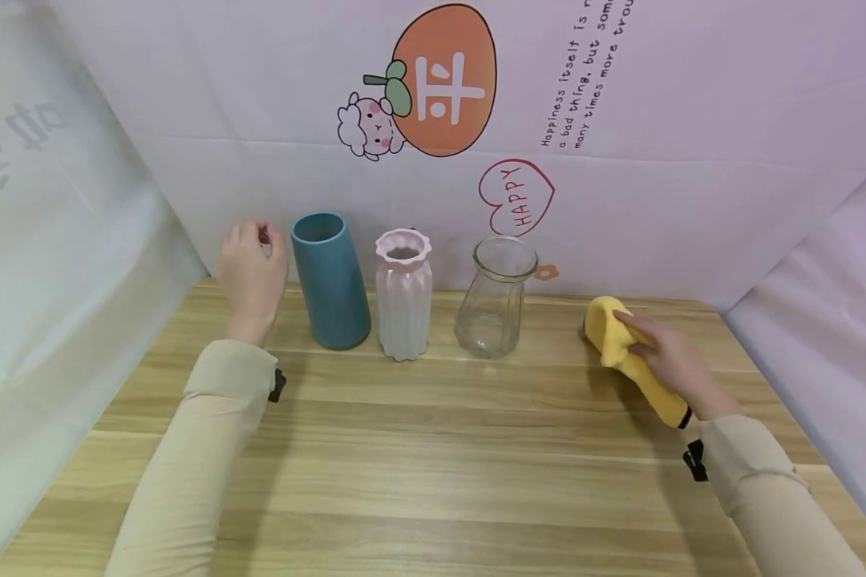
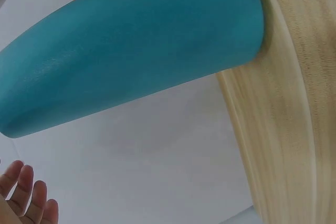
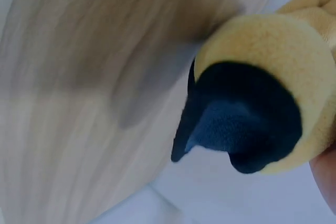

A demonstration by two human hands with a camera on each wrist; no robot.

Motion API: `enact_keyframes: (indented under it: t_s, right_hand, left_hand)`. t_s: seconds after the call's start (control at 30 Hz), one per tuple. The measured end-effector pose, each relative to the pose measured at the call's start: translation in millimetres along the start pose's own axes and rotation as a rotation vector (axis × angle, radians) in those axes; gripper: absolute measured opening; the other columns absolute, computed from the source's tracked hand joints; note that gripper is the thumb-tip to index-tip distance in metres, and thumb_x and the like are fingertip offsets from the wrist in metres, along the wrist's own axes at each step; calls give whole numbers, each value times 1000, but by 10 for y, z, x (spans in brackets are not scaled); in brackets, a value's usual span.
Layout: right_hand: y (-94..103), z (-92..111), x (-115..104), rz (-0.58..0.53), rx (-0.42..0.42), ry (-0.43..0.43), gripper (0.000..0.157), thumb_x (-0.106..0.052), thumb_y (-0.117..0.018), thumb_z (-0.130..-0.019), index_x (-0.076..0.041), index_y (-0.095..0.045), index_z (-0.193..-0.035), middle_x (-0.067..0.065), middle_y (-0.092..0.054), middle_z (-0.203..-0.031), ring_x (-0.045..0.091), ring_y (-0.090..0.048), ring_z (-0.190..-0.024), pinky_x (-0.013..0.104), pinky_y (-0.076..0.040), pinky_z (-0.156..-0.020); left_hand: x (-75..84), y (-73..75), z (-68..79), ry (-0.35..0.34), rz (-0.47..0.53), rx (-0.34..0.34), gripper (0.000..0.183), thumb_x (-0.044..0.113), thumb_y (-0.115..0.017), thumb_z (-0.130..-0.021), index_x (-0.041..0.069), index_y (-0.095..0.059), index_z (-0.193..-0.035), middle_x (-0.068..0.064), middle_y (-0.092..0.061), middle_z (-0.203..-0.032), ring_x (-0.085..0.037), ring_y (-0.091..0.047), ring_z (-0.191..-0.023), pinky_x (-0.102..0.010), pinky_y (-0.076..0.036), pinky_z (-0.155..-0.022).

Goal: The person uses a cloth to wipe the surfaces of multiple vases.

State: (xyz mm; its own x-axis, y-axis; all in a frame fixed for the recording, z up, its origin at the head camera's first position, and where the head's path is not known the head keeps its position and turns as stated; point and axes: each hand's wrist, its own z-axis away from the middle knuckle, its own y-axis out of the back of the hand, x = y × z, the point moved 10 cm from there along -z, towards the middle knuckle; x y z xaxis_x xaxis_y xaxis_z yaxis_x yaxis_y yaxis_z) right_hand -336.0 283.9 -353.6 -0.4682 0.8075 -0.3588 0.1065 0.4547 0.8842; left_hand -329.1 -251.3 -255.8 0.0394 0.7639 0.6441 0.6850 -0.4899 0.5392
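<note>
A tall blue vase [image 1: 337, 292] stands upright on the wooden table. Just left of its rim my left hand [image 1: 252, 276] is raised, loosely bent and holding nothing; the left wrist view shows its relaxed fingers [image 2: 37, 198] apart from the blue vase [image 2: 131, 45]. Beside the blue one are a white fluted vase [image 1: 404, 312] with a scalloped rim and a clear glass vase [image 1: 491, 312]. At the right, my right hand [image 1: 667, 357] grips a yellow plush toy [image 1: 653, 389]. In the right wrist view the yellow plush toy [image 3: 262, 40] has a dark blue flared end.
The wooden table [image 1: 418, 481] spreads out in front of the vases. Behind it hangs a white printed cloth [image 1: 260, 96] with a cartoon and lettering. More white cloth encloses the left and right sides.
</note>
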Motion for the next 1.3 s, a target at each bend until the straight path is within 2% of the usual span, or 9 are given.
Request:
enact_keyframes:
  t_s: [0.17, 0.33, 0.53, 0.7, 0.87, 1.1, 1.3]
  right_hand:
    - [20, 15, 158, 59, 24, -62, 56, 10, -62, -81, 5, -48, -135, 41, -50, -122, 59, -48, -108, 67, -41, -87]
    - [-55, -23, 222, 52, -52, -116, 58, 6, -61, -85, 1, -44, -140, 40, -45, -130, 58, -43, -117, 68, -37, -94]
    - [-183, -101, 213, 8, -118, -97, 59, 5, -61, -85, 1, -41, -141, 40, -45, -132, 58, -42, -119, 67, -35, -97]
    - [-283, -129, 247, -47, -166, -143, 62, 5, -59, -87, -2, -37, -145, 38, -41, -137, 56, -41, -123, 64, -37, -99]
    - [-364, -151, 225, -81, -220, -143, 62, 2, -57, -90, 2, -31, -146, 36, -33, -144, 56, -33, -130, 66, -30, -105]
    - [-463, -178, 164, -110, -255, -124, 61, -1, -56, -92, 5, -29, -146, 33, -29, -148, 54, -27, -135, 64, -25, -109]
    - [-564, -183, 171, -109, -287, -138, 58, -6, -54, -95, 2, -31, -147, 33, -29, -148, 53, -27, -136, 65, -24, -109]
  left_hand:
    - [-49, -49, 21, -2, -43, -24, 41, 28, -38, -99, -4, -62, -108, -21, -63, -104, -38, -57, -97, -51, -46, -83]
    - [-106, -111, 42, 15, -66, -68, 42, 30, -36, -100, -3, -61, -110, -21, -62, -106, -38, -57, -98, -52, -47, -81]
    - [-137, -161, 59, 28, -94, -96, 43, 30, -36, -100, -3, -60, -113, -20, -62, -108, -37, -58, -98, -52, -47, -81]
    - [-147, -197, 69, 30, -111, -115, 42, 30, -36, -100, -2, -60, -114, -20, -63, -110, -36, -59, -99, -51, -48, -81]
    - [-147, -224, 78, 35, -115, -127, 42, 30, -36, -101, -1, -60, -115, -19, -63, -112, -36, -59, -101, -52, -48, -82]
    - [-138, -262, 85, 37, -120, -143, 40, 29, -37, -100, 0, -59, -116, -19, -62, -114, -36, -59, -104, -53, -48, -82]
    - [-127, -270, 90, 40, -125, -146, 42, 30, -35, -101, 0, -59, -117, -19, -62, -114, -37, -59, -103, -53, -48, -82]
